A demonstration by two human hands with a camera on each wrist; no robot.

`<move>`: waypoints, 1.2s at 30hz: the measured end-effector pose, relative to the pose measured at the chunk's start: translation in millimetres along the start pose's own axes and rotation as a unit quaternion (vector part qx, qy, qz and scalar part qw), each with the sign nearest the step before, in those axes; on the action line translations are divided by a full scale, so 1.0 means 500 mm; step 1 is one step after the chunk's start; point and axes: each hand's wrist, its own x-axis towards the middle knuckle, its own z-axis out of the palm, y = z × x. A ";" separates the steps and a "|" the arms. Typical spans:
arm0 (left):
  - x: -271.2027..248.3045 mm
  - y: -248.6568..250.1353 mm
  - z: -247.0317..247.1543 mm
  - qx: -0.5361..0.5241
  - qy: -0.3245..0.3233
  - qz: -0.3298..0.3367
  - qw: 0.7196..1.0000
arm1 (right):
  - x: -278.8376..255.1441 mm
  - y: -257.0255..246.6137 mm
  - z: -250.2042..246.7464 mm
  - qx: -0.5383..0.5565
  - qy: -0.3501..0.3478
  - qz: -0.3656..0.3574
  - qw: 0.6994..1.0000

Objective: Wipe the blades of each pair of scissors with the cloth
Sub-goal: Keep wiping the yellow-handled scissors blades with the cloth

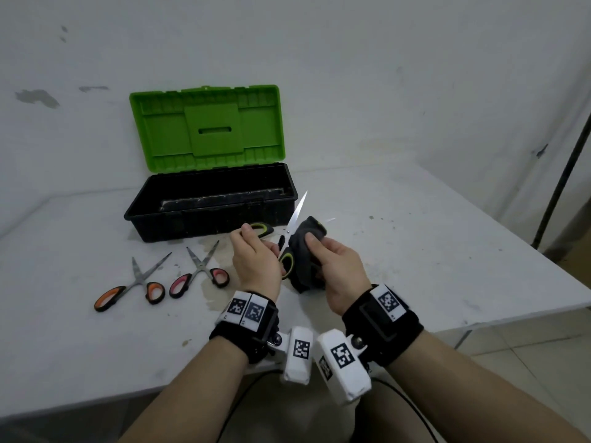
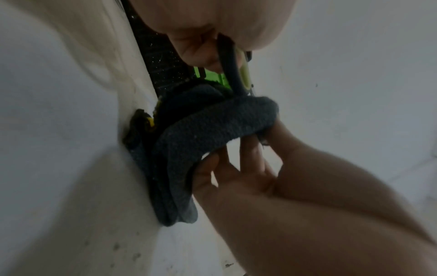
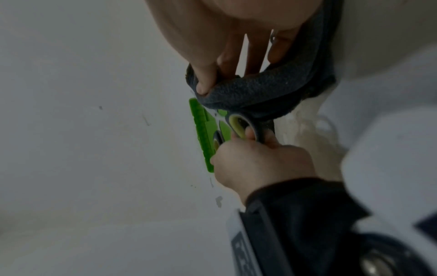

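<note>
My left hand (image 1: 256, 257) grips the handles of the green-and-black scissors (image 1: 289, 251), which are spread open with one bare blade (image 1: 300, 210) pointing up and away. My right hand (image 1: 332, 263) holds a folded dark grey cloth (image 1: 307, 254) pinched against the scissors near the pivot; the second blade is hidden by it. In the left wrist view the cloth (image 2: 212, 130) sits just below the scissor handle (image 2: 236, 74). In the right wrist view my fingers (image 3: 205, 80) curl round the cloth (image 3: 264, 89) above the handle loop (image 3: 238, 125).
Orange-handled scissors (image 1: 128, 289) and pink-handled scissors (image 1: 200, 273) lie open on the white table (image 1: 415, 251), left of my hands. Behind them stands an open toolbox (image 1: 204, 215) with its green lid (image 1: 208, 129) leaning on the wall. The table's front edge is close to my wrists.
</note>
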 end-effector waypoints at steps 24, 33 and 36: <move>0.004 0.000 -0.010 -0.007 -0.003 0.028 1.000 | 0.005 -0.028 -0.013 0.030 0.017 0.009 0.999; -0.008 0.003 0.001 0.017 -0.036 0.037 0.999 | 0.006 -0.016 0.013 -0.019 0.013 0.012 1.000; -0.001 0.001 -0.010 0.014 -0.045 0.029 0.998 | 0.010 -0.033 -0.005 0.034 0.040 0.004 0.999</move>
